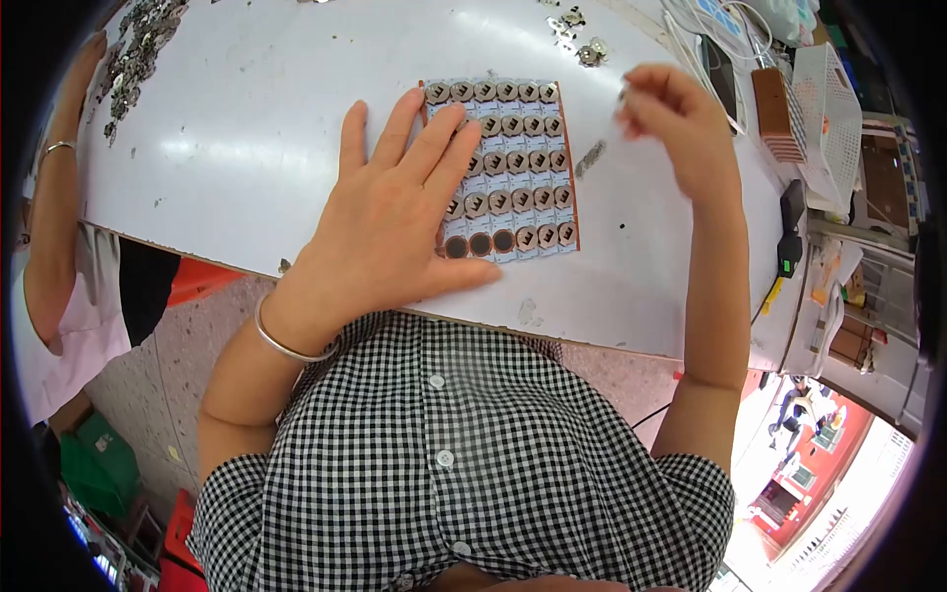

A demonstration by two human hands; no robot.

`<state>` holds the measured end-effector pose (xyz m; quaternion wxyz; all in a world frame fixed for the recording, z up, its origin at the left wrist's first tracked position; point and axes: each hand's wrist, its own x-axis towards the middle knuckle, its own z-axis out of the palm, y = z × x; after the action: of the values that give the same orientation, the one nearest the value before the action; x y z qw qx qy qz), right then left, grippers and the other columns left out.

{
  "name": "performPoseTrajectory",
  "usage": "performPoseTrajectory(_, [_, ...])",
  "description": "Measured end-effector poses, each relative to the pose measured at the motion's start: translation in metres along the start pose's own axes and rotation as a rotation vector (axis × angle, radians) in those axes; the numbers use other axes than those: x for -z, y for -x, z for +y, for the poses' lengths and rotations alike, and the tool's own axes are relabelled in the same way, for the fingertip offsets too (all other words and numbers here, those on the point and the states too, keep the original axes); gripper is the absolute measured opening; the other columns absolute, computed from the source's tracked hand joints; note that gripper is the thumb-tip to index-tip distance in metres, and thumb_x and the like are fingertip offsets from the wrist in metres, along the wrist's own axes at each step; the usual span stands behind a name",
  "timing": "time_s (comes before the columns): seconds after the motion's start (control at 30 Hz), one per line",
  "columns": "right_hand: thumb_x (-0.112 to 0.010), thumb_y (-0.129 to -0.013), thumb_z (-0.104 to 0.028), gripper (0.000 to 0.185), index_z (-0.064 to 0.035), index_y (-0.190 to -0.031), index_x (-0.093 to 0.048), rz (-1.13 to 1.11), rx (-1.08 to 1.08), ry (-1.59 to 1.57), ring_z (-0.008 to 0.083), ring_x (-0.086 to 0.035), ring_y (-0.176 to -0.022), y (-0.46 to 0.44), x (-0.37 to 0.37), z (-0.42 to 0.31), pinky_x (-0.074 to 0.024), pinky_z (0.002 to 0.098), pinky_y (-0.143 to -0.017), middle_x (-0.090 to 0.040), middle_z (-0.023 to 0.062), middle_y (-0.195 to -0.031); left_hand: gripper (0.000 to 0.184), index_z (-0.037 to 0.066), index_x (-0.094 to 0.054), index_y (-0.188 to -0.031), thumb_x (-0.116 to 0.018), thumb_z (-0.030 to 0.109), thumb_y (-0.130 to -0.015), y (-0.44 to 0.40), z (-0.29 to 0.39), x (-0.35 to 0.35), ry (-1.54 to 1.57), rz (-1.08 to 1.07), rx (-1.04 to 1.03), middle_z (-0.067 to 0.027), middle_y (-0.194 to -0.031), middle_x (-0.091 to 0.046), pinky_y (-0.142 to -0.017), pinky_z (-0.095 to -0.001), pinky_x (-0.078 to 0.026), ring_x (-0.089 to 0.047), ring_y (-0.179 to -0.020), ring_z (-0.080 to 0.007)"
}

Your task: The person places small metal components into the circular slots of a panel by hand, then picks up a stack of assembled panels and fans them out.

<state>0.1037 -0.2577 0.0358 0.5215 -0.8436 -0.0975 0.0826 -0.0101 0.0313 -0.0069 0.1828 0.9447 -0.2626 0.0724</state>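
Observation:
A square circuit board panel [520,143] lies on the white table, carrying rows of round silvery metal pieces with dark marks. In the row nearest me, three dark round spots [480,244] show on the left, with silvery pieces to their right. My left hand [395,212] is open with fingers spread, flat over the panel's left side, hiding part of it. To the right of the panel, my right hand [676,123] is raised above the table and slightly blurred. Its fingers are curled together around something too small to make out.
Small loose metal pieces [133,69] lie heaped at the far left, and a smaller cluster [582,39] sits at the back. Another person's arm [61,187] rests at the left edge. Right: cables, a brown stack [779,113], a white basket [827,113] and a black-handled tool [790,232].

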Motion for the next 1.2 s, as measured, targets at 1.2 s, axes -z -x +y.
performPoseTrajectory(1.2, [-0.077,-0.08,-0.009,0.015,-0.0061,-0.094,-0.072,0.041,0.348,0.459,0.0253,-0.066,-0.08,0.114,-0.105,-0.021,-0.055,0.0354,-0.067,-0.066,0.0071,-0.086,0.106,-0.001,-0.05,-0.143,-0.075,0.069,-0.068,0.001,0.001,-0.002,-0.003,0.02,0.018,-0.0165,-0.15,-0.046,-0.117,-0.0647,-0.017,-0.031,-0.146,-0.041])
